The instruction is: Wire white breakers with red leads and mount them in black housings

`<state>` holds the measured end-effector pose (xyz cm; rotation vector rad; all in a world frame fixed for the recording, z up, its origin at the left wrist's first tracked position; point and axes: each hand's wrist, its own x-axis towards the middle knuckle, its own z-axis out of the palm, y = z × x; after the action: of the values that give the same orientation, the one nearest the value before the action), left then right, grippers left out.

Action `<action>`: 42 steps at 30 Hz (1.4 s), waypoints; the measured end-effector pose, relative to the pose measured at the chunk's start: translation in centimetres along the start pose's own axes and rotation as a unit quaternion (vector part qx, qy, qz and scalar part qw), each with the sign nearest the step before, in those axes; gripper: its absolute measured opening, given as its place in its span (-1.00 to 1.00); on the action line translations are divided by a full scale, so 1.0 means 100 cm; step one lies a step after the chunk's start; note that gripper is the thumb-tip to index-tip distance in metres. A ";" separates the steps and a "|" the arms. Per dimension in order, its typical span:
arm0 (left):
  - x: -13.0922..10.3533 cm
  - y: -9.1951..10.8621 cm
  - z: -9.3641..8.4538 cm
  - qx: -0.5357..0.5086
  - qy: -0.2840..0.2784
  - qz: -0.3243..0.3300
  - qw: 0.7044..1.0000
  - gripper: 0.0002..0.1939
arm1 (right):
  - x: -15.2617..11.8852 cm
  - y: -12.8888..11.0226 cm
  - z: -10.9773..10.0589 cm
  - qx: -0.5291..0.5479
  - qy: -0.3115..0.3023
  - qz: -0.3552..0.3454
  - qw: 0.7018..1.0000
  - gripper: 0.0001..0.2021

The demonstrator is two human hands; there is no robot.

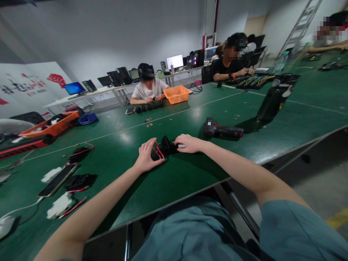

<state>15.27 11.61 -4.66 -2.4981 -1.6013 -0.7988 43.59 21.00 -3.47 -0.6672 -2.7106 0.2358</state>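
In front of me on the green table, a small black part (166,145) with red wires (158,150) lies between my hands. My left hand (145,157) curves around the wires from the left, its thumb and fingertips touching them. From the right, my right hand (189,143) has its fingers curled over the dark end of the part, where a small whitish piece (181,145) shows under them. What exactly the right fingers grip is mostly hidden. A black cordless screwdriver (223,130) lies beyond my right hand.
Leftward lie a smartphone (58,181), black modules (78,181) and white modules (61,206) with red leads. A dark bottle (274,101) stands at right. Across the table, co-workers sit near an orange basket (176,95). Another orange bin (51,127) and a blue tray (88,118) are far left.
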 end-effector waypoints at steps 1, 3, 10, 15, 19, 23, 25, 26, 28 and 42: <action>0.000 0.001 -0.001 0.001 0.000 0.003 1.000 0.06 | 0.000 0.000 0.000 0.002 0.001 0.000 1.000 -0.78; 0.000 0.002 -0.001 0.002 -0.002 0.008 1.000 0.06 | 0.000 -0.001 -0.001 0.001 0.002 -0.002 1.000 -0.78; 0.000 0.002 0.000 -0.002 -0.014 0.010 1.000 0.01 | -0.001 -0.004 -0.002 0.003 0.001 0.000 1.000 -0.80; 0.000 -0.001 0.002 -0.004 -0.023 0.013 1.000 -0.02 | -0.001 -0.004 -0.003 -0.003 -0.003 -0.008 1.000 -0.80; 0.000 -0.002 0.003 -0.003 -0.030 0.019 0.999 -0.03 | -0.001 -0.004 -0.004 -0.008 -0.008 -0.011 1.000 -0.78; 0.000 -0.002 0.002 -0.006 -0.023 0.017 1.000 -0.03 | -0.002 -0.005 -0.004 -0.005 -0.009 -0.006 1.000 -0.78; 0.000 -0.002 0.003 -0.005 -0.023 0.015 1.000 -0.04 | -0.002 -0.004 -0.003 -0.006 -0.009 -0.007 1.000 -0.78; 0.000 -0.002 0.003 -0.003 -0.024 0.015 1.000 -0.04 | -0.002 -0.004 -0.003 -0.007 -0.010 -0.010 1.000 -0.78; 0.000 -0.002 0.004 0.001 -0.024 0.015 1.000 -0.04 | -0.003 -0.003 -0.003 -0.007 -0.012 -0.013 1.000 -0.78; 0.001 -0.003 0.004 0.006 -0.029 0.009 1.000 -0.05 | -0.003 0.000 -0.001 -0.010 -0.012 -0.018 1.000 -0.77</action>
<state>15.22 11.92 -5.04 -2.5465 -1.5930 -0.7184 43.88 20.87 -3.47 -0.6249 -2.7487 0.2090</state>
